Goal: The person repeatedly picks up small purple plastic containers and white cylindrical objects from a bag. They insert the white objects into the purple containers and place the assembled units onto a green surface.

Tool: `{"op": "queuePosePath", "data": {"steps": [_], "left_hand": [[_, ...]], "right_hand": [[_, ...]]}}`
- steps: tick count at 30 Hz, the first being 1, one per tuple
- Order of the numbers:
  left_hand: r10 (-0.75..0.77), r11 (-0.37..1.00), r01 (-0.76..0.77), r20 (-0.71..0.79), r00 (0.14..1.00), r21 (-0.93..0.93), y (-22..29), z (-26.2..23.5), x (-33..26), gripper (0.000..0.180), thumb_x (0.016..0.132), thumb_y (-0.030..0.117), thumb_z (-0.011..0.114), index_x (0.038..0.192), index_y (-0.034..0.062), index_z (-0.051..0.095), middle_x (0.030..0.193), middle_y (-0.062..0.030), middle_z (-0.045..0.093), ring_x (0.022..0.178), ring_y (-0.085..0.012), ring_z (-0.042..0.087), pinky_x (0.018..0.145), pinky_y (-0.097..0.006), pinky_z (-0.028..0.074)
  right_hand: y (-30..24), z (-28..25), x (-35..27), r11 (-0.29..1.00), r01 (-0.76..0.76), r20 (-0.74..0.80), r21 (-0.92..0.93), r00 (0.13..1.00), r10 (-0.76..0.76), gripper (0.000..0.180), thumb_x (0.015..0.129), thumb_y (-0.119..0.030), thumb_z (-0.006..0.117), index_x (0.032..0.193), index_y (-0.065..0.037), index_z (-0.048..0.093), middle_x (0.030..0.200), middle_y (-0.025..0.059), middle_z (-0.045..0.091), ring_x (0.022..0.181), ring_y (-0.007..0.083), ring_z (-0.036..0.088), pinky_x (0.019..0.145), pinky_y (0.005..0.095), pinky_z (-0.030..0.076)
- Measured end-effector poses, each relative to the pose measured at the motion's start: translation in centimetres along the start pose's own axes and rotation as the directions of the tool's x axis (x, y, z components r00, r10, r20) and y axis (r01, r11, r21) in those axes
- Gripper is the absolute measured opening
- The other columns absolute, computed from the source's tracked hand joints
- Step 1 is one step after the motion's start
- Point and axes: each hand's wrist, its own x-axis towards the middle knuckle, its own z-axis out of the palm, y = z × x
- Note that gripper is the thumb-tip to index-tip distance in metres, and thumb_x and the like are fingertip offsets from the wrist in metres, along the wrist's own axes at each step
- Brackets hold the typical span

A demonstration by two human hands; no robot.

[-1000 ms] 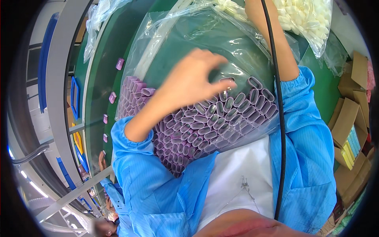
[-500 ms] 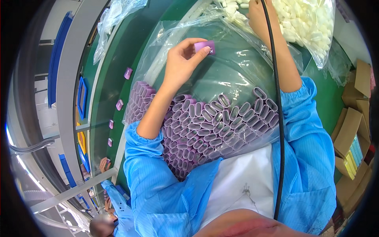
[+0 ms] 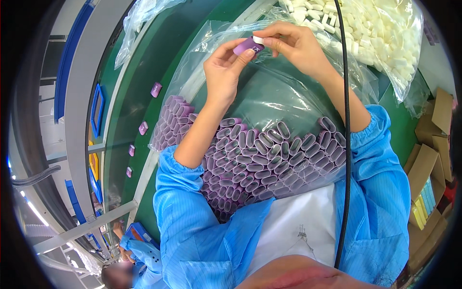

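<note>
Between its thumb and fingers my left hand [image 3: 222, 72] holds a short purple oval tube [image 3: 244, 46], tilted, above the green surface. My right hand [image 3: 301, 48] is closed in a pinch on a small white oval piece [image 3: 258, 40] at the tube's upper right end; how far the piece sits inside cannot be made out. Below the hands, a heap of similar hollow purple tubes [image 3: 250, 164] lies on clear plastic sheeting [image 3: 284, 98] close to my body. More white pieces [image 3: 368, 33] fill a clear bag at the far right.
Several purple tubes [image 3: 143, 127] stand spaced along the green belt [image 3: 130, 101] on the left. A black cable [image 3: 345, 120] hangs down in front of my right arm. Open cardboard boxes [image 3: 433, 154] stand at right. A co-worker's blue sleeve [image 3: 144, 251] shows lower left.
My right hand has come from the bag of white pieces to the purple tube, bringing a white piece to its end. My left hand still holds the tube.
</note>
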Motion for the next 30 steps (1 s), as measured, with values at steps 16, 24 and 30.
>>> {"op": "queuePosePath", "data": {"steps": [16,24,30], "left_hand": [[0.009,0.978,-0.002,0.034,0.999,-0.208,1.0,0.2,-0.1,0.027,0.086,0.001,0.063,0.111,-0.0054,0.058,0.104,-0.0155,0.064,0.093,-0.0212,0.064,0.081,-0.033,0.056],[-0.076,0.971,0.111,0.165,0.983,-0.211,0.6,-0.7,0.1,0.028,0.087,0.004,0.063,0.113,-0.005,0.057,0.105,-0.0158,0.064,0.091,-0.0221,0.065,0.082,-0.033,0.057],[-0.129,0.934,0.166,0.134,0.983,-0.317,0.6,-0.4,0.1,0.027,0.088,0.006,0.062,0.112,-0.005,0.056,0.105,-0.0153,0.063,0.093,-0.0213,0.064,0.083,-0.033,0.057]], "right_hand": [[0.5,1.3,-0.5,0.919,0.391,-0.159,-0.052,0.905,-0.394,0.02,0.078,0.001,0.066,0.097,-0.003,0.07,0.085,0.0075,0.068,0.078,0.015,0.064,0.071,0.0253,0.051],[0.3,0.6,-0.7,0.928,0.361,-0.08,-0.089,0.926,-0.368,0.017,0.079,0.001,0.066,0.095,-0.001,0.07,0.089,0.0093,0.067,0.081,0.0176,0.064,0.072,0.0273,0.051],[-0.1,0.8,-0.7,0.754,0.562,-0.007,-0.34,0.8,-0.6,0.016,0.077,0.0,0.068,0.093,0.001,0.069,0.091,0.0094,0.065,0.083,0.0195,0.063,0.073,0.028,0.051]]}}
